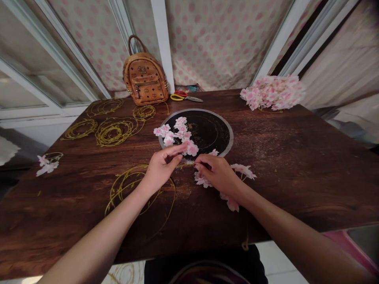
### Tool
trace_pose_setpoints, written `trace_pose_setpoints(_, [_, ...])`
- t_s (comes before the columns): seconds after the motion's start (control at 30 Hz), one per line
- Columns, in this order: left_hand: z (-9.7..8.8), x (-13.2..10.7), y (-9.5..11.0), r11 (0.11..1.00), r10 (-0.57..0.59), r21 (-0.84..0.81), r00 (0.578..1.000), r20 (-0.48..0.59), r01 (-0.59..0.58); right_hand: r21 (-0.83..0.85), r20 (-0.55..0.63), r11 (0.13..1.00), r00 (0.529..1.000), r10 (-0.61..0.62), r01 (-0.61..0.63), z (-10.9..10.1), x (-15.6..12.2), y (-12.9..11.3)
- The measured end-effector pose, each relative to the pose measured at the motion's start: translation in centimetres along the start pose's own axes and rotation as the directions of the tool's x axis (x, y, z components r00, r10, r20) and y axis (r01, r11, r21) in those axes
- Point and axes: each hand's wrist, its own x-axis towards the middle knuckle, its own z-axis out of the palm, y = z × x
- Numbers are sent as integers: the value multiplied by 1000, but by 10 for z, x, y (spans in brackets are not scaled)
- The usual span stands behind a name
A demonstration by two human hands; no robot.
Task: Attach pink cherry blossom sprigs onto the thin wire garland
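Note:
My left hand (161, 165) is closed, thumb and fingers together at the edge of some pink-and-white artificial flowers (191, 148); its exact grip is partly hidden. My right hand (216, 170) pinches a thin yellow-green artificial vine stem (186, 165), which spans the short gap between both hands. Beneath my left wrist lies a loose coil of the same vine (121, 187). More pink blossoms (202, 179) show under and around my right hand, and a flower sprig (243, 170) sticks out past its wrist.
A round black board with a grey rim (229, 132) lies beyond my hands. Several vine coils (114, 132) rest at the left, near a small flower sprig (47, 165). At the back are a brown backpack (146, 79), scissors (185, 96) and a flower pile (274, 92).

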Motion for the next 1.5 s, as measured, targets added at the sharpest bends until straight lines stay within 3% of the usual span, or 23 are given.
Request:
trace_pose_setpoints(0.17, [8, -2, -2, 997, -31, -76, 999, 29, 33, 3, -1, 1000, 1000, 0, 0, 1, -1, 1])
trace_pose_setpoints(0.47, [14, -5, 0, 1000, 10, 24, 998, 63, -12, -15, -1, 1000, 1000, -4, 4, 2, 0, 3])
trace_pose_setpoints(0.87, [5, -6, -2, 903, 159, 385, 981, 109, -189, -28, 0, 1000, 1000, -9, 9, 2, 0, 4])
trace_pose_setpoints(1.3, [9, -8, 5, 918, 145, 377, 989, -33, -122, -26, 9, 1000, 1000, -1, 1, 2, -1, 1])
trace_pose_setpoints(1.5, [10, -9, 1, 970, 63, 240, 993, -100, -37, -24, 5, 1000, 1000, 5, -4, 2, -1, 1])
